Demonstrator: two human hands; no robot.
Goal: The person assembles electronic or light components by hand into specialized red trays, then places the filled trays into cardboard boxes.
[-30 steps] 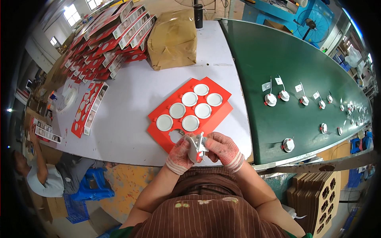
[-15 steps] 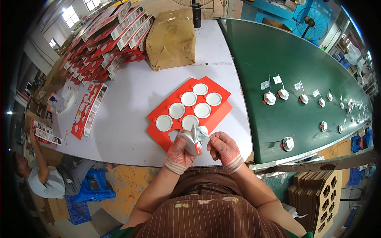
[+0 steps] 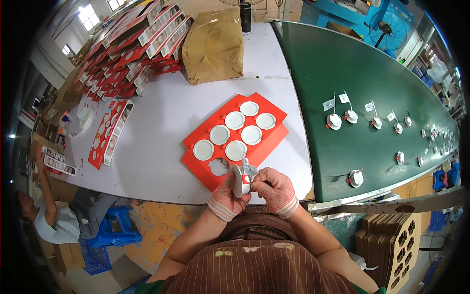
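My left hand, in a striped knit glove, grips a round white downlight by its rim, tilted nearly on edge. A red clip and a small silvery tag show at its back. My right hand, gloved too, is closed with its fingertips pinched at the back of this downlight; the exact part is hidden. Just beyond my hands lies a red card insert with several white downlights seated face up in its round holes. One hole at its near end has no light in it.
A green conveyor belt on the right carries several tagged downlights. Behind the insert stand a brown wrapped package and a heap of red cartons. One red carton lies left. A person sits at far left.
My right hand has moved left and closed in at the downlight's back. The downlight has turned more edge-on and come slightly nearer, uncovering the hole in the insert.
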